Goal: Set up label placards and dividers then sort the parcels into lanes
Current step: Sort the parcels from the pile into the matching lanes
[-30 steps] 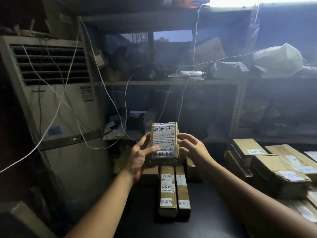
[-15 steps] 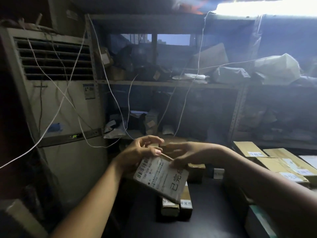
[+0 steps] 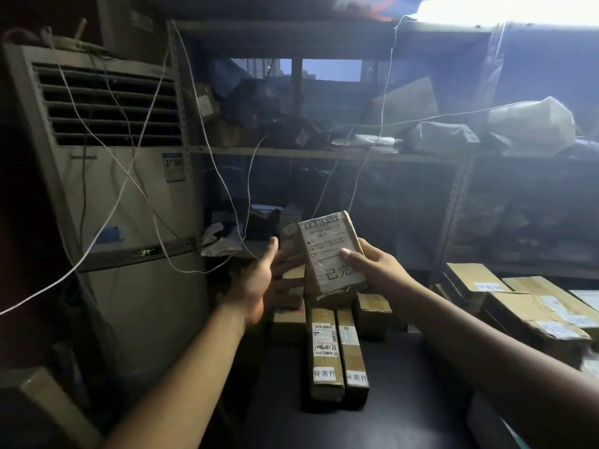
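Dim shelving [image 3: 324, 153] backs the dark table [image 3: 405, 393]; the right hand [image 3: 376, 268] grips the parcel [image 3: 327, 254] aloft, thumb on its label [image 3: 322, 239]. The left hand [image 3: 259, 281], at its nine o'clock, looks open, though blurred. It wants steadying underneath, then matching to its lane.

My right hand [image 3: 376, 270] grips a labelled parcel [image 3: 330, 251], thumb on its label; my left hand [image 3: 259, 283] is open just beside it, two long cartons [image 3: 325, 354] below both.

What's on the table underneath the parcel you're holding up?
Below the held parcel, two long labelled boxes lie side by side on the dark table, with smaller brown boxes at their far ends. The parcel and right hand cover whatever lies directly behind.
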Tool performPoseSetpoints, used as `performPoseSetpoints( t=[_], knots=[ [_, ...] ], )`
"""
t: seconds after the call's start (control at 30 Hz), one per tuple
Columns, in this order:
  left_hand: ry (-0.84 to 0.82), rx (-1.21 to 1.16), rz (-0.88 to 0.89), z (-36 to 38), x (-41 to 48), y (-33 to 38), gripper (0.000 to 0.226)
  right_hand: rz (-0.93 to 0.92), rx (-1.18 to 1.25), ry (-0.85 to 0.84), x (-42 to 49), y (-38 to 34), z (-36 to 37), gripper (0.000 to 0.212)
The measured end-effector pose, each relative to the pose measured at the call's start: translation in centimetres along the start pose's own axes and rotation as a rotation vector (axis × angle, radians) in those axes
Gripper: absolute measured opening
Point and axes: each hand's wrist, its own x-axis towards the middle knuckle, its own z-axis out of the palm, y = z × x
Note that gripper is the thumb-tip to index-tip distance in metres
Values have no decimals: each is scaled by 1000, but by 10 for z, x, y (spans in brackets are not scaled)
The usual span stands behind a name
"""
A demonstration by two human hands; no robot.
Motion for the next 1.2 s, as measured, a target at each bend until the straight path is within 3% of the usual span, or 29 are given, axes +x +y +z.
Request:
performPoseSetpoints(
  t=[0.27, 0.4, 0.57, 0.8, 0.9, 1.0, 1.07, 1.2],
  knots=[
    [-48, 183, -9, 13, 9, -2, 80, 88, 104, 163, -2, 10, 3, 32],
    [-28, 214, -8, 22, 9, -1, 56, 220, 174, 139, -3, 8, -3, 44],
    [-41, 221, -52, 34, 14, -6, 54, 274, 236, 155, -7, 13, -13, 39],
    [-131, 233, -65, 63, 25, -21, 62, 332, 122, 190, -23, 25, -46, 60],
    [-212, 235, -52, 79, 28, -25, 82, 331, 87, 220, -33, 27, -63, 78],
    [-269, 211, -49, 100, 33, -28, 86, 311, 70, 242, -45, 27, -83, 92],
    [-286, 235, -54, 115, 35, -29, 82, 318, 102, 284, -52, 23, -93, 91],
    [-344, 228, -75, 155, 40, -39, 53, 339, 154, 365, -74, 23, -125, 60]
  ],
)
